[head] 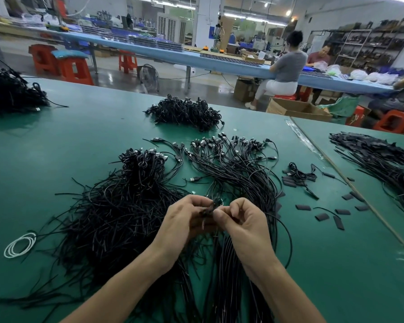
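left hand (pixel 184 220): raised over the table (pixel 91 127); fingers curled, thumb and fingertips pinching the cable (pixel 211 206) end
right hand (pixel 243 222): raised beside the left hand, fingertips nearly meeting it; fingers curled, thumb and forefinger pinching the same cable end
cable: black; end caught between both hands, just above the near part of the bundle (pixel 231 164); fine detail at the fingertips blurred
bundle: long black cables lying side by side, plugs fanned out at the far end, strands running under the right hand toward the near edge
heap (pixel 117 206): loose tangle of black cables, left of the bundle and touching it, partly under the left forearm
sleeves (pixel 322 216): short flat black pieces scattered right of the bundle
white loop (pixel 19 244): thin coiled ring, flat on the table, at the heap's left fringe
far pile (pixel 187 111): coiled black cables beyond the bundle, apart from it
left pile (pixel 7 92): black cables at the far left corner
right pile (pixel 378 155): black strips and cables on the adjoining surface, past the seam
table: green, flat
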The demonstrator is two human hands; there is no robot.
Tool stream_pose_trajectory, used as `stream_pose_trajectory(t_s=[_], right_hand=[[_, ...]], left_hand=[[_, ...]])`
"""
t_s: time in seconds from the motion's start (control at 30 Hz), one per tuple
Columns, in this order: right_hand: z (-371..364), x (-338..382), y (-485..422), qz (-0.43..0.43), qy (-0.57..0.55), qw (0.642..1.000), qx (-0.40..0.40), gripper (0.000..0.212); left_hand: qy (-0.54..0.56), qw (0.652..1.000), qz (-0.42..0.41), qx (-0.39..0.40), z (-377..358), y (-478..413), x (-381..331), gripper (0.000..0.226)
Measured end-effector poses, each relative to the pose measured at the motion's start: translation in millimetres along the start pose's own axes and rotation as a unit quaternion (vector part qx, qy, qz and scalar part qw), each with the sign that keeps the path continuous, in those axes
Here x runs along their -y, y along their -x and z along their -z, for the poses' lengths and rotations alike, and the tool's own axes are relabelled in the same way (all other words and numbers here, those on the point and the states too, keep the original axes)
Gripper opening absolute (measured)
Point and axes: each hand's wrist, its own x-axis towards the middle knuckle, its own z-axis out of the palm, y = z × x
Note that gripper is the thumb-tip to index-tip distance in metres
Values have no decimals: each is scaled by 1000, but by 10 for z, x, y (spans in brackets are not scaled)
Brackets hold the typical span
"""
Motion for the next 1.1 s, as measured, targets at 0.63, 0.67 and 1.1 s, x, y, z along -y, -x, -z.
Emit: stream_pose_trajectory(t_s=[0.63,0.67,1.1], right_hand=[[479,-250,-239,13,599,799,-42,40],[536,-254,-275,-4,651,758,-42,52],[469,-195,-387,-59,481,874,-36,33]], left_hand=[[-417,892,-116,-132,608,-813,-237,33],[-442,875,-120,-153,669,-922,-273,35],[-597,768,-68,-221,1046,-1473,-210,49]])
